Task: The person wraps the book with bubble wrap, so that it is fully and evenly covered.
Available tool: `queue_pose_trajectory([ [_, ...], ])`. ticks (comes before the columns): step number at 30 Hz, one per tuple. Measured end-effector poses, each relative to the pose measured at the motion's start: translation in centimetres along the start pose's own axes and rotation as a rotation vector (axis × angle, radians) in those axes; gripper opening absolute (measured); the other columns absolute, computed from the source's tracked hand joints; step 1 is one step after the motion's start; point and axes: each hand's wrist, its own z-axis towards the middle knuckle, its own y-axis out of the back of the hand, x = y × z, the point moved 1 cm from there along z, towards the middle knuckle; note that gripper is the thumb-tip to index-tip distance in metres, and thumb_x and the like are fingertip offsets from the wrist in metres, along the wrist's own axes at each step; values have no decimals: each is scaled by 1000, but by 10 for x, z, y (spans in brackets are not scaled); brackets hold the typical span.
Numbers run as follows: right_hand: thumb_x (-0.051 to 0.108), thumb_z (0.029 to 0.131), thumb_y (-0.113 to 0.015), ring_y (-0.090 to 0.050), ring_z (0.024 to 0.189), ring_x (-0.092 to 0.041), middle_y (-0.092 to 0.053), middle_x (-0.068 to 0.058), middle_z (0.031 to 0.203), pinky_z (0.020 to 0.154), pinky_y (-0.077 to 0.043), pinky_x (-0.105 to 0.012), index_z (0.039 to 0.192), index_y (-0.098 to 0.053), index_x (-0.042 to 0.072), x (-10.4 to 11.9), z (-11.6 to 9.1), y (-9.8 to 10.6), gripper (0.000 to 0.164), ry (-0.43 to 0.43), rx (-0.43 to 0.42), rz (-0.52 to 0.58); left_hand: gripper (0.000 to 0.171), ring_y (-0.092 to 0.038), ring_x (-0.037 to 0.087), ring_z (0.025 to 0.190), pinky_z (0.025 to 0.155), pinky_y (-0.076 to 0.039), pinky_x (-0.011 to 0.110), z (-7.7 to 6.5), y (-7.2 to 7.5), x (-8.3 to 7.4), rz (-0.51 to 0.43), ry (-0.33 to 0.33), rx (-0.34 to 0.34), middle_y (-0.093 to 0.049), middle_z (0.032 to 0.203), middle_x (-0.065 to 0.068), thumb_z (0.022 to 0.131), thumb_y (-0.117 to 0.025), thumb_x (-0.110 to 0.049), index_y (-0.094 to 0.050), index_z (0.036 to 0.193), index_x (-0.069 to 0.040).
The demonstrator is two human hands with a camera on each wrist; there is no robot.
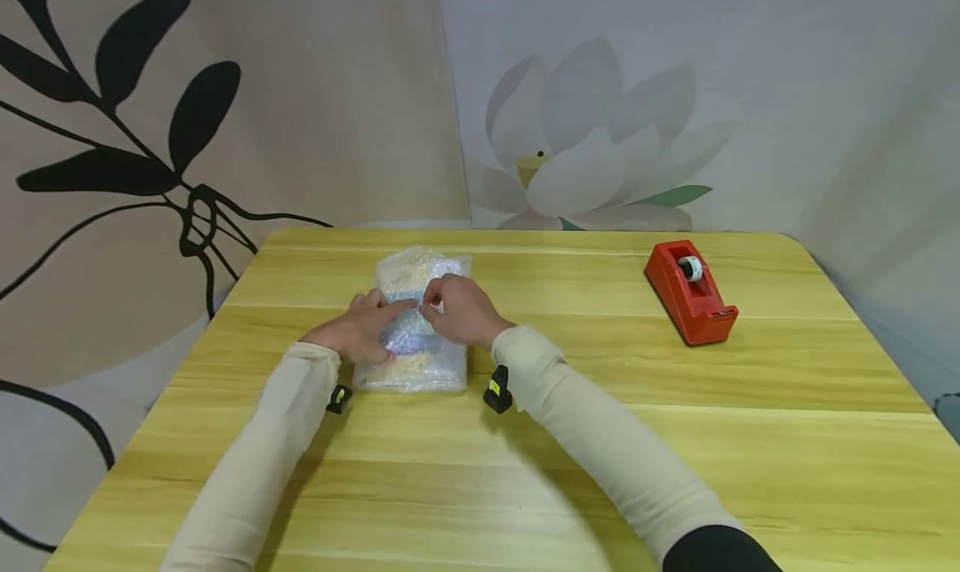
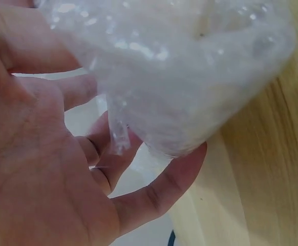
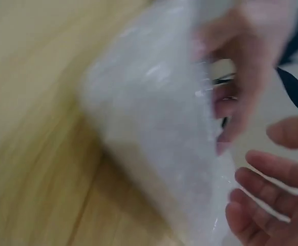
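Note:
A bubble-wrapped package lies on the wooden table, with blue and yellowish patches showing through its clear wrap. My left hand rests on its left side, index finger stretched toward the middle and thumb nearer me. Above the package, my right hand bends thumb and index finger together at the wrap. The left wrist view shows the bubble wrap close up, with a fingertip of the left hand touching its edge. In the blurred right wrist view, loosely bent fingers appear beside the wrap; their pinch is hidden.
A red tape dispenser with a small roll of tape stands at the right of the wooden table. Behind the table's back edge are walls with a dark leaf pattern and a pale flower picture.

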Motion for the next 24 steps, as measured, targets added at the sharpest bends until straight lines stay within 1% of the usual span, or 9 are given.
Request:
queue_pose_trajectory([
  [2, 30, 102, -59, -58, 126, -26, -67, -8, 130, 110, -46, -36, 128, -66, 7, 2, 1, -5, 35, 81, 40, -199, 93, -34, 27, 103, 81, -40, 37, 1, 0, 0, 8, -3, -6, -38, 115, 12, 84, -76, -11, -24, 161, -16],
  [3, 33, 102, -57, -50, 137, -28, -61, -9, 141, 116, -42, -39, 135, -62, 8, 3, 0, -9, 42, 103, 75, -277, 93, -34, 28, 103, 83, -41, 38, 2, -1, 1, 18, -5, -10, -39, 117, 13, 84, -76, -12, -24, 161, -15],
  [6, 39, 104, -52, -32, 152, -29, -45, -5, 158, 121, -36, -47, 150, -47, 11, 3, -3, -17, 55, 126, 164, -440, 93, -36, 27, 103, 84, -41, 39, 3, -2, 1, 32, -6, -6, -40, 119, 14, 84, -76, -14, -24, 161, -14],
  [10, 44, 105, -47, -24, 156, -27, -36, 0, 163, 118, -38, -53, 154, -41, 14, 5, -8, -22, 57, 120, 201, -576, 92, -35, 27, 103, 83, -40, 38, 3, -1, 1, 29, 12, 10, -39, 119, 13, 85, -76, -14, -23, 161, -16],
  [16, 45, 107, -41, -31, 154, -23, -45, -1, 159, 113, -46, -43, 149, -48, 13, 10, -18, -22, 54, 189, 159, -784, 91, -35, 28, 108, 84, -42, 39, 4, 1, -1, 37, 24, 14, -39, 123, 13, 84, -73, -13, -24, 161, -17],
  [18, 45, 107, -41, -35, 152, -23, -49, -2, 156, 111, -48, -42, 147, -52, 12, 10, -22, -21, 53, 222, 137, -816, 92, -36, 28, 108, 84, -42, 38, 4, 3, -2, 43, 24, 8, -39, 124, 14, 83, -73, -13, -25, 161, -17],
  [20, 44, 107, -41, -37, 151, -25, -52, -3, 154, 110, -49, -43, 144, -55, 12, 10, -25, -19, 50, 249, 132, -796, 92, -36, 28, 108, 83, -43, 38, 4, 4, -2, 46, 21, 5, -40, 125, 14, 83, -74, -14, -25, 161, -17],
  [22, 41, 108, -42, -42, 148, -27, -57, -3, 149, 112, -47, -44, 140, -59, 12, 9, -29, -14, 46, 284, 140, -705, 91, -37, 28, 108, 84, -44, 39, 2, 5, -1, 55, 10, 5, -40, 126, 15, 84, -74, -15, -25, 161, -17],
  [24, 38, 108, -42, -45, 145, -28, -60, -5, 145, 116, -43, -44, 138, -60, 12, 5, -34, -8, 43, 292, 163, -553, 89, -39, 30, 112, 88, -46, 43, 0, 7, 0, 63, -11, 10, -40, 131, 17, 86, -74, -19, -25, 160, -14],
])
